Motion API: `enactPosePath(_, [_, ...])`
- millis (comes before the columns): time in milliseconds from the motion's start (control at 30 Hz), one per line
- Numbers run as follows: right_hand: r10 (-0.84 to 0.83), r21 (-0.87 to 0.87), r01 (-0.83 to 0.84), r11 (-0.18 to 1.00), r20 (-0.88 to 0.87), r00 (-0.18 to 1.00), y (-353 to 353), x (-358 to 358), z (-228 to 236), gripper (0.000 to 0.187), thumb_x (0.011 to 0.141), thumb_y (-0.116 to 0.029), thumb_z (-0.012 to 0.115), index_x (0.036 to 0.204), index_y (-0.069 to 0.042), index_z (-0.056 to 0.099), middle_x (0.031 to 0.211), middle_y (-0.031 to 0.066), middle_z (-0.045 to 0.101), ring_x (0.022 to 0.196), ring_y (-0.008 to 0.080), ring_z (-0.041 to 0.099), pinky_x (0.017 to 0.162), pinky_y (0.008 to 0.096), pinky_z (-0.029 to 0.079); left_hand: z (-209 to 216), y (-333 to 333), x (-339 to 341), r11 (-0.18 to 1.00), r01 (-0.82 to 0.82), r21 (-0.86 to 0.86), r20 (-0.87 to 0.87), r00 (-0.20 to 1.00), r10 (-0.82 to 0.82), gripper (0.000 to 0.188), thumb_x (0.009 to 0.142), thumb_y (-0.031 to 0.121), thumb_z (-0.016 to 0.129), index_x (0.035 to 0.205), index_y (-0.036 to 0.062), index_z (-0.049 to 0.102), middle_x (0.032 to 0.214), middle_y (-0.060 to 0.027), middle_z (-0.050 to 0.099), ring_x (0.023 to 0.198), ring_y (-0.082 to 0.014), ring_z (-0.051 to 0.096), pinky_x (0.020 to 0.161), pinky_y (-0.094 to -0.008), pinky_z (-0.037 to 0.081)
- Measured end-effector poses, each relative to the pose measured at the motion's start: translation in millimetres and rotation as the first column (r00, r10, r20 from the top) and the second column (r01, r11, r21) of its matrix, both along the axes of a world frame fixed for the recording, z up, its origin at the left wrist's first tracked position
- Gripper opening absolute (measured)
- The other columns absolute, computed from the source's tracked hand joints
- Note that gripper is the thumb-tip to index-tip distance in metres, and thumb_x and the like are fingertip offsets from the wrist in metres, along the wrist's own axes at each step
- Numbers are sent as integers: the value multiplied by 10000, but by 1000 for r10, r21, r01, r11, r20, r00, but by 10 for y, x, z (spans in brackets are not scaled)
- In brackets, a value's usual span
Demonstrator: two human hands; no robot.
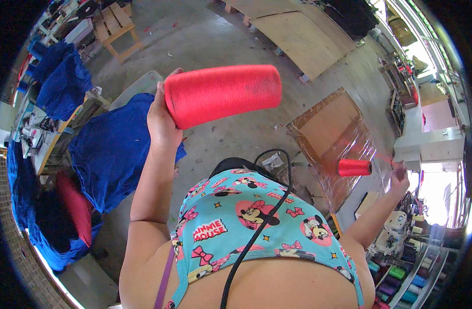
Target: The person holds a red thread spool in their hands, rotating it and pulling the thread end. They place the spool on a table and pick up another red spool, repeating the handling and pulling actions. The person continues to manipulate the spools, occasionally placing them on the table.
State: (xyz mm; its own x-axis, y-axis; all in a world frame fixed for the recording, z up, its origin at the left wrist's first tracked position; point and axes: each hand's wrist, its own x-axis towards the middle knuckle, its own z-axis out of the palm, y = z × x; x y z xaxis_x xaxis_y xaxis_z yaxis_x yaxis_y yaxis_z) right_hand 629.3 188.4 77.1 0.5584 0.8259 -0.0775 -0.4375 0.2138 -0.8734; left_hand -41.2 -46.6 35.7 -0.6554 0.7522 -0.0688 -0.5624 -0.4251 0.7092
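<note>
My left hand (163, 116) grips one end of a large cone of red thread (223, 95), raised and lying roughly sideways. A dark smudge shows near the cone's far end. Out to the right, my right hand (399, 177) is closed with its fingertips pinched together. Faint, blurred red thread (383, 156) runs at those fingertips. Just left of that hand is a smaller red thread spool (353, 167), its dark core end facing right. It appears in front of a cardboard sheet (326, 129) covered with clear plastic; whether it rests on it I cannot tell.
Dark blue fabric (112, 154) is heaped at the left, beside a red piece (75, 208). A wooden stool (115, 31) and a low wooden platform (303, 38) stand farther off. At lower right are a sewing machine (393, 232) and a rack of coloured spools (408, 280).
</note>
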Motion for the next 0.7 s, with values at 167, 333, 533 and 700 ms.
enactPosePath(167, [-306, 522, 807, 275, 844, -441, -411, 21, 211, 192, 768, -199, 532, 863, -61, 625, 899, 136, 623, 771, 279, 596, 739, 382, 481, -30, 31, 9, 1000, 3, 1, -10, 1000, -3, 462, 957, 326, 305, 1215, -28, 453, 1152, -118, 534, 1038, -201, 534, 897, -326, 415])
enactPosePath(333, [-330, 620, 437, 652, 750, -573, -229, -446, 257, 160, 759, -229, 566, 828, -103, 637, 853, 91, 633, 770, 246, 597, 716, 368, 474, -10, 78, 46, 999, 32, -1, -1, 999, -32, 467, 957, 332, 306, 1217, -26, 453, 1152, -116, 535, 1035, -202, 535, 896, -324, 414])
enactPosePath(533, [530, -315, -547, 775, 796, 292, -508, -3218, 123, 308, 860, -236, 478, 1113, -102, 592, 942, 36, 613, 861, 132, 542, 778, 285, 424, 53, 86, 166, 1000, 29, -4, -34, 999, -29, 475, 955, 343, 305, 1225, -21, 447, 1158, -119, 530, 1036, -204, 533, 898, -322, 413])
enactPosePath(700, [859, -321, -931, -172, 415, -301, -1027, -4218, -189, 301, 873, -241, 506, 1090, -41, 563, 858, 39, 588, 674, 106, 497, 633, 232, 401, 145, 73, 219, 999, 36, -30, -1, 999, -36, 448, 953, 291, 294, 1225, -35, 436, 1212, -143, 502, 1129, -241, 480, 968, -356, 361])
